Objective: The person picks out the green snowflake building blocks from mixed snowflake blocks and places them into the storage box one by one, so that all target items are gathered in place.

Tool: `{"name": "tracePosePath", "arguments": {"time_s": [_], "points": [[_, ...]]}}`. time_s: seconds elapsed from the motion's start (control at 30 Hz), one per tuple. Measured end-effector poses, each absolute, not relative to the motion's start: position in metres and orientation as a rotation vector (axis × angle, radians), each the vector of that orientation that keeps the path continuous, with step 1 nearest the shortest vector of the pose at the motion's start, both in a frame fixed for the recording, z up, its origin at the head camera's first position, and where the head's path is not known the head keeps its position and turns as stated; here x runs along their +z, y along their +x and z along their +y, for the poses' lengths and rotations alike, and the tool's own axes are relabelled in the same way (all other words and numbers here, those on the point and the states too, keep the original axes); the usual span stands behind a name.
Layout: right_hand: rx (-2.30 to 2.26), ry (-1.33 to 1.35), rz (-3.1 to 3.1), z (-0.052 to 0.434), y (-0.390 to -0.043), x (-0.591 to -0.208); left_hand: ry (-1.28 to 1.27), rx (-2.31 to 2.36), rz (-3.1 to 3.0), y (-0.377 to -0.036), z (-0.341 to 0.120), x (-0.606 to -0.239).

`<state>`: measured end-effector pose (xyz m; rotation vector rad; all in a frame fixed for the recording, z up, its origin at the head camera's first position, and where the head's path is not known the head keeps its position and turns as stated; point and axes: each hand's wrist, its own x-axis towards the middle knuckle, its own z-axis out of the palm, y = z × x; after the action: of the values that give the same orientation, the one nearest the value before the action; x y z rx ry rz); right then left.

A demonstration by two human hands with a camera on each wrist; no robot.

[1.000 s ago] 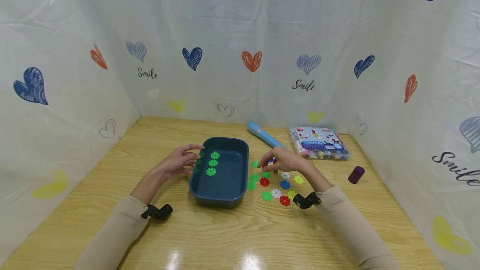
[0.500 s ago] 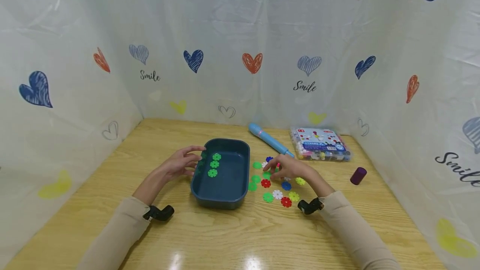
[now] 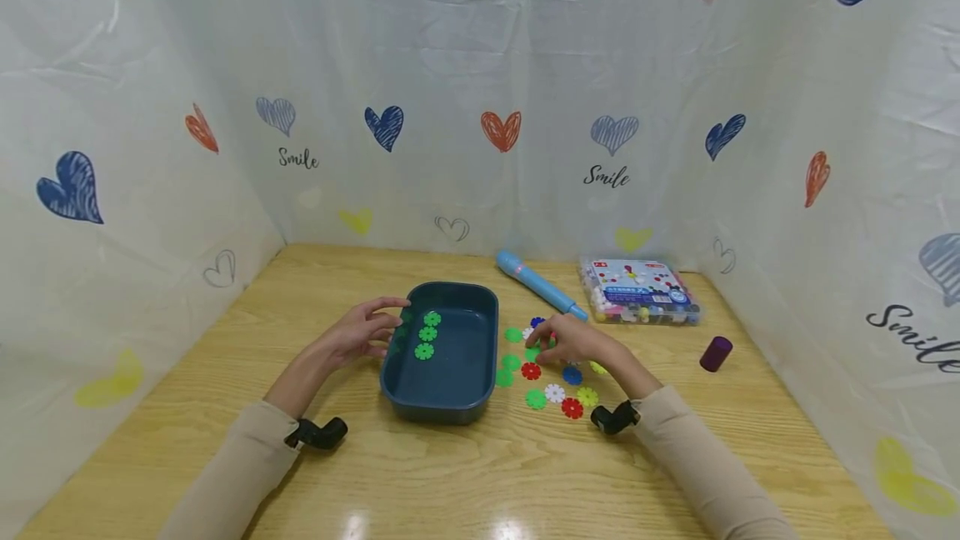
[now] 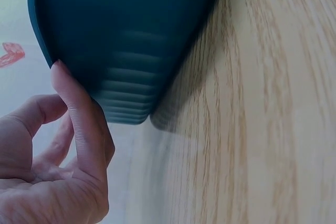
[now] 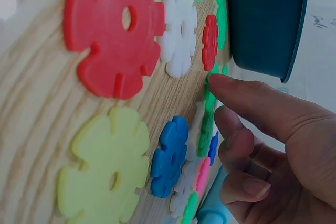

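A dark teal tray (image 3: 450,382) sits mid-table holding three green snowflake discs (image 3: 427,333) in a row, and the left hand (image 3: 365,332) rests loose-fingered against the tray's left wall, gripping nothing, apparently to steady it. Just right of the tray lies a scatter of coloured discs (image 3: 553,392), where the right hand (image 3: 573,342) reaches down with its forefinger touching a green disc (image 5: 209,109), not yet pinching it. Beyond the tray are a blue pen (image 3: 538,285), a packaged craft box (image 3: 637,290) with unreadable print, and a purple cap (image 3: 715,353); the curtain (image 3: 300,107) behind reads "Smile".
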<state>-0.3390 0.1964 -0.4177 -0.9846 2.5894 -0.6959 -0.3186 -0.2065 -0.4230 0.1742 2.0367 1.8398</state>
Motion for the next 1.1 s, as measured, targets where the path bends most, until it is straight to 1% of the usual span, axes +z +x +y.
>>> {"name": "tracePosePath", "arguments": {"time_s": [0.5, 1.1], "points": [[-0.666, -0.9, 2.628, 0.188, -0.338, -0.416, 0.181, 1.852, 2.023, -0.318, -0.208, -0.424], [-0.743, -0.94, 2.596, 0.186, -0.337, -0.415, 0.203, 1.85, 2.015, -0.318, -0.207, -0.425]]}}
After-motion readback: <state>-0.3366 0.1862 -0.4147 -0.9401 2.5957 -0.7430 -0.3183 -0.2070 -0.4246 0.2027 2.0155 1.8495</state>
